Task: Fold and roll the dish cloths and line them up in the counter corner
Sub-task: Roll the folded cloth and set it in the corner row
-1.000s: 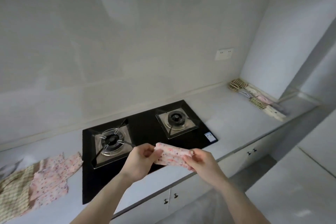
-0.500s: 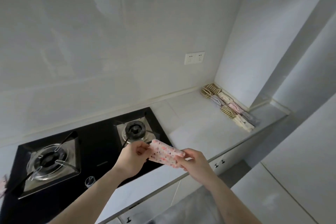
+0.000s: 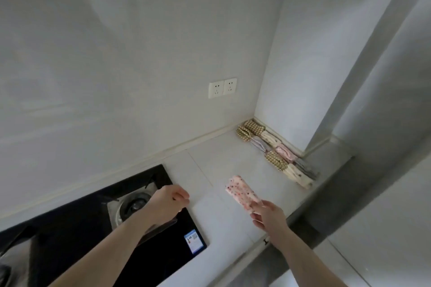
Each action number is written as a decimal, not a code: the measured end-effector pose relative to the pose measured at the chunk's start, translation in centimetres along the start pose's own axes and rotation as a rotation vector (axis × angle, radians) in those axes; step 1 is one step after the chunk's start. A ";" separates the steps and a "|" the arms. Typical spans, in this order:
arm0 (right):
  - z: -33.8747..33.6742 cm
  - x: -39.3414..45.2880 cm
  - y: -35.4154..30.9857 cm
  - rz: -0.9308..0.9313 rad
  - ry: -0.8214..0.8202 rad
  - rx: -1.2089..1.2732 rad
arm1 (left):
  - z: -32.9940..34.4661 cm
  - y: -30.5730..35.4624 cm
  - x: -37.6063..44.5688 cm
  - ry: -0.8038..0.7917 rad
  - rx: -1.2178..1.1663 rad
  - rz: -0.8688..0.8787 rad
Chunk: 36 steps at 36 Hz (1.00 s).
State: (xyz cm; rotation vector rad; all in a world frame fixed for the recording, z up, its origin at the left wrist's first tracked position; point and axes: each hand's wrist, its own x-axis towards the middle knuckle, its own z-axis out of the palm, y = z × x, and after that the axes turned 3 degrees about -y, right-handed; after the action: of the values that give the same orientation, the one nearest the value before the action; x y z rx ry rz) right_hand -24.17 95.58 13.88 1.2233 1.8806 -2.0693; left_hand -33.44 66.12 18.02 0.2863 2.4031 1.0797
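Observation:
My right hand pinches the near end of a rolled pink dotted dish cloth and holds it above the grey counter, pointing toward the corner. My left hand hovers over the right burner with its fingers curled and nothing in it. A row of several rolled cloths, checked, pink, grey and cream, lies along the right wall from the counter corner outward.
A black gas hob fills the left of the counter, its right burner partly under my left wrist. A double wall socket sits above the corner. The counter's front edge runs just below my right hand.
My left hand has let go of the rolled cloth and drawn back. My right hand alone carries the roll to the right, toward the row. My view has swung right and the flat cloths have left it.

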 end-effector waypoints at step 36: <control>1.0 39.6 -11.5 0.178 -0.176 -0.254 | 6.8 7.0 17.4 0.324 -0.117 -0.376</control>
State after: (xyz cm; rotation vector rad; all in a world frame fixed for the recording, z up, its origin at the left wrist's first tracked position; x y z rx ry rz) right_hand -57.78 114.60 -0.72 1.0667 1.8146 -1.7251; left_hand -45.03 81.70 13.34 -0.3955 2.5136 1.1483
